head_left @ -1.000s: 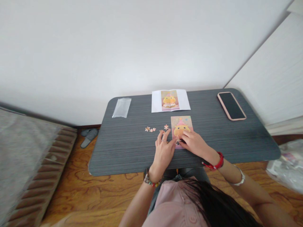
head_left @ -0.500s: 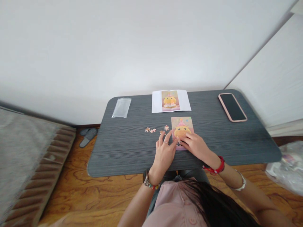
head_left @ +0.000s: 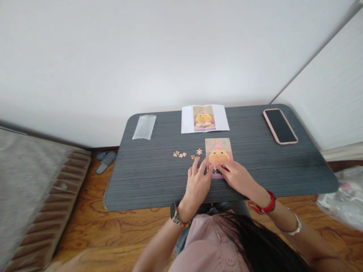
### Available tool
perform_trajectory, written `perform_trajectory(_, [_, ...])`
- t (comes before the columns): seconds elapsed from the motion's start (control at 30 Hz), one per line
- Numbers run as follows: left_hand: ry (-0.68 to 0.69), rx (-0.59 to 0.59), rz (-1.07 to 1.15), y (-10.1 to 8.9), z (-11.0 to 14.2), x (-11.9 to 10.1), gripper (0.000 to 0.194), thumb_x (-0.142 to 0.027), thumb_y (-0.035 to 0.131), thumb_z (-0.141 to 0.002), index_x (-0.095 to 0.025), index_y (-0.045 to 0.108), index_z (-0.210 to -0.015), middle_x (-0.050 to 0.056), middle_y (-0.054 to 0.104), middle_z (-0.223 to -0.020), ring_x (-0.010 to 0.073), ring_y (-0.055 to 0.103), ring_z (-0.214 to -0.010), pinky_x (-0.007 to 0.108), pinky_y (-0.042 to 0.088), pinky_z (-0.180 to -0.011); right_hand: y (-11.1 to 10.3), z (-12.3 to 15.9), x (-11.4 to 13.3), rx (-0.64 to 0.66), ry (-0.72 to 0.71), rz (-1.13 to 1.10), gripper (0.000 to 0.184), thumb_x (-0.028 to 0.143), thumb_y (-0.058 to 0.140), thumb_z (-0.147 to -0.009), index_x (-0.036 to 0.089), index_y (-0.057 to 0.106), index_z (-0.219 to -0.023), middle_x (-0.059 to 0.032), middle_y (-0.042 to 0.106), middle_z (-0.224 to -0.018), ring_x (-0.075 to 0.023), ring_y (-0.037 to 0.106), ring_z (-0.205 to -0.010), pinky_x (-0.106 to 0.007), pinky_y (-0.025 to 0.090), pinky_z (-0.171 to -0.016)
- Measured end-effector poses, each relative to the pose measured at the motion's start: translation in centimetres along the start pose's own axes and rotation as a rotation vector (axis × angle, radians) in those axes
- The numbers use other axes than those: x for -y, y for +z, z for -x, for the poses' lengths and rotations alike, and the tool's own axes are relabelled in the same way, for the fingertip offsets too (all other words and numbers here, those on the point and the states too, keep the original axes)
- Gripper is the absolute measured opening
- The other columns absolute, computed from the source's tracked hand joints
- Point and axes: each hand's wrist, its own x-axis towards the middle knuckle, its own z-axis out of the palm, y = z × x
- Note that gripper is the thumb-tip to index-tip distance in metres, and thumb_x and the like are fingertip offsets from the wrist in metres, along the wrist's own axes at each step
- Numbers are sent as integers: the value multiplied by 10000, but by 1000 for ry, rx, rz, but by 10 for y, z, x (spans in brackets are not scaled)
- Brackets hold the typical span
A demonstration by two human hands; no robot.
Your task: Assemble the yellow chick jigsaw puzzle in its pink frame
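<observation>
A nearly filled jigsaw puzzle (head_left: 218, 151) with a yellow cartoon figure in a pink party hat lies on the dark table, with a small dark gap in its lower part. My right hand (head_left: 238, 177) is over its lower right, fingertips pinched at a puzzle piece by the gap; the fingers mostly hide that piece. My left hand (head_left: 197, 183) has its fingers spread at the puzzle's left edge, thumb on the lower left part. Just beyond the left fingertips are a tan loose piece (head_left: 193, 156) and a pinkish loose piece (head_left: 199, 151).
More loose pieces (head_left: 179, 154) lie farther left. Behind the puzzle is a creased paper sheet (head_left: 219, 118) printed with the same picture. A clear plastic bag (head_left: 144, 127) is at back left, a pink-cased phone (head_left: 280, 126) at back right. A white wall borders the table's far side.
The right fingertips have shifted slightly on the lower part of the puzzle, near the gap. My left hand stays almost in place. The view has tilted a little.
</observation>
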Motion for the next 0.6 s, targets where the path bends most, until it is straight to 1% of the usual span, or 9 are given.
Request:
perform_trajectory(0.2, [14, 0, -12, 3, 4, 0, 370, -161, 405, -871, -280, 512, -1205, 31, 416, -1379, 313, 300, -1267, 448, 461, -879, -5, -1, 6, 43, -4, 97, 296, 89, 429, -866, 100, 614, -1097, -129, 633, -887, -219, 584, -814, -339, 449, -739])
perform_trajectory(0.3, [24, 15, -48, 0, 3, -2, 391, -119, 393, -859, -254, 515, -1206, 50, 443, -1358, 309, 312, -1268, 439, 464, -871, -4, -3, 5, 34, 2, 67, 286, 91, 448, -854, 108, 623, -1079, -116, 633, -899, -213, 579, -807, -328, 447, -743])
perform_trajectory(0.4, [29, 31, -55, -3, 0, -4, 387, -100, 388, -850, -234, 535, -1182, 65, 467, -1335, 304, 332, -1261, 433, 467, -864, 0, 0, 2, -14, 28, 8, 300, 97, 441, -856, 136, 621, -1093, -94, 622, -867, -201, 568, -793, -316, 446, -744])
perform_trajectory(0.5, [24, 35, -30, -4, -1, -4, 402, -88, 396, -838, -253, 539, -1176, 62, 457, -1342, 301, 330, -1262, 437, 465, -865, 2, 4, 1, -39, 43, -14, 294, 101, 431, -859, 154, 639, -1060, -85, 607, -813, -194, 556, -757, -310, 441, -715])
perform_trajectory(0.6, [5, 36, -3, -3, -2, -2, 430, -79, 398, -828, -289, 536, -1177, 46, 424, -1366, 309, 307, -1268, 456, 459, -869, 1, 6, 4, -22, 48, 12, 276, 105, 434, -859, 150, 661, -1010, -82, 598, -774, -192, 550, -714, -312, 434, -682])
